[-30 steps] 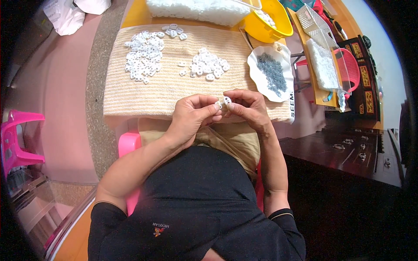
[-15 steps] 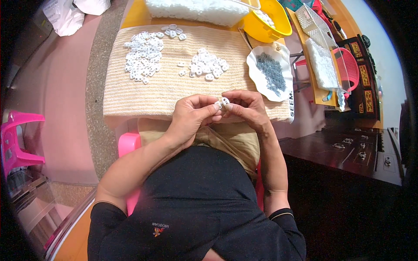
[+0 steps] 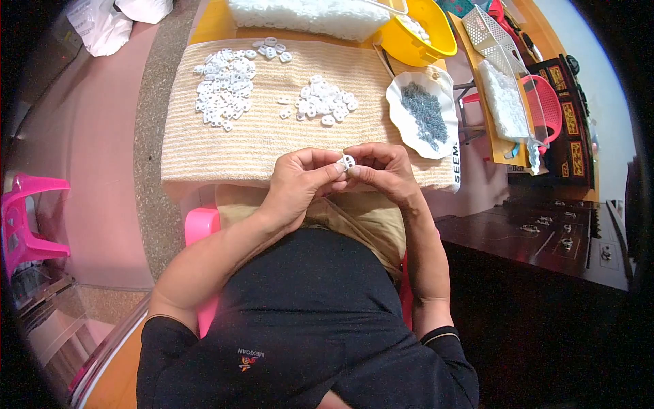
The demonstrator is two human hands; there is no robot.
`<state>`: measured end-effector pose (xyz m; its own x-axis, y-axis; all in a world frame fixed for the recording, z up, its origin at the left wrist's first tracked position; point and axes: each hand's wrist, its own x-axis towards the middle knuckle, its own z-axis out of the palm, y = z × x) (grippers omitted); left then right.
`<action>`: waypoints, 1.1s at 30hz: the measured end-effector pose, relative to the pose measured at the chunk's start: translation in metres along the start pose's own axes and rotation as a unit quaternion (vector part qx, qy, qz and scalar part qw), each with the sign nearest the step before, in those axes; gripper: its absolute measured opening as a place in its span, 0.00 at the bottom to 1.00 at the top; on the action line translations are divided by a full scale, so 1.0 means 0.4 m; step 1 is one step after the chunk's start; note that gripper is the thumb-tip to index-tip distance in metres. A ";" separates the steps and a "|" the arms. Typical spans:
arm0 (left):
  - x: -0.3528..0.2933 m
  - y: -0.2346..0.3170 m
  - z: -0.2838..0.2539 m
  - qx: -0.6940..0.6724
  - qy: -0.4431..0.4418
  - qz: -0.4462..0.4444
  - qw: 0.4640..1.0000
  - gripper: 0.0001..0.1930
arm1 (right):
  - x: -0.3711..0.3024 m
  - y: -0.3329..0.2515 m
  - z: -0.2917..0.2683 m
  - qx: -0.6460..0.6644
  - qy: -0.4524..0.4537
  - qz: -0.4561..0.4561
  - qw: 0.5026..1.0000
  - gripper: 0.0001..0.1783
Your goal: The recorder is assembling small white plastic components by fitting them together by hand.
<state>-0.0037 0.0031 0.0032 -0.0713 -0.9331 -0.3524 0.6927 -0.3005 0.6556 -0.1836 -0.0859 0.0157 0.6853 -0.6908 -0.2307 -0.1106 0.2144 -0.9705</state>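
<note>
Just over the near edge of a striped towel (image 3: 259, 146), my left hand (image 3: 300, 178) and my right hand (image 3: 388, 174) meet, thumbs and fingertips closed in a pinch. Between them is a small white oval plastic piece (image 3: 349, 162) with dark holes. Both hands touch it; whether a second part sits behind it is hidden by the fingers. Beyond my hands lies a pile of rounded white plastic pieces (image 3: 325, 101). A larger pile of white two-holed pieces (image 3: 225, 88) is farther left. To the right, small grey metal-looking parts (image 3: 424, 112) fill a white scalloped dish (image 3: 410, 140).
At the table's far side stand a clear bin of white parts (image 3: 306, 17) and a yellow tub (image 3: 436, 51). A side table at right carries another clear box of white pieces (image 3: 504, 102). Dark wooden furniture (image 3: 511, 235) is at right, a pink stool (image 3: 34, 184) at left.
My right hand has shifted slightly left, bringing the white oval piece against the left fingertips. The piece has turned a little. The piles and dish look the same.
</note>
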 end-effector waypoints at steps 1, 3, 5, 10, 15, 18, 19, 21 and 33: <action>0.001 -0.001 -0.001 -0.002 -0.001 0.000 1.000 0.08 | 0.000 -0.001 0.001 -0.001 0.000 -0.001 1.000 0.15; 0.002 -0.001 -0.001 -0.002 -0.002 0.000 1.000 0.08 | -0.001 0.000 -0.002 -0.006 0.001 -0.001 1.000 0.15; 0.001 -0.001 -0.001 0.000 -0.001 0.000 1.000 0.08 | -0.002 0.001 -0.002 -0.011 0.000 -0.002 1.000 0.16; 0.000 0.002 0.000 0.000 -0.004 -0.002 1.000 0.08 | -0.004 -0.002 0.001 0.002 0.003 0.008 1.000 0.15; 0.000 0.001 0.001 -0.006 -0.002 -0.009 1.000 0.07 | -0.005 0.004 -0.003 0.009 0.001 0.007 1.000 0.15; -0.001 0.001 0.000 -0.013 0.000 -0.017 1.000 0.07 | -0.006 0.001 0.003 0.039 -0.005 0.010 0.999 0.15; -0.002 0.000 0.000 -0.021 0.004 -0.025 0.999 0.06 | -0.007 0.000 0.005 0.060 -0.006 0.014 0.998 0.15; -0.002 -0.002 -0.001 -0.025 0.003 -0.022 0.999 0.06 | -0.008 0.000 0.004 0.064 -0.011 0.015 0.998 0.15; -0.004 0.019 0.008 -0.072 -0.046 -0.026 0.996 0.08 | -0.009 -0.005 0.022 0.102 0.000 -0.025 0.994 0.15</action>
<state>-0.0007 0.0018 0.0109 -0.1704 -0.9330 -0.3169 0.7811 -0.3240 0.5338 -0.1795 -0.0777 0.0192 0.6858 -0.7047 -0.1817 0.0728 0.3149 -0.9463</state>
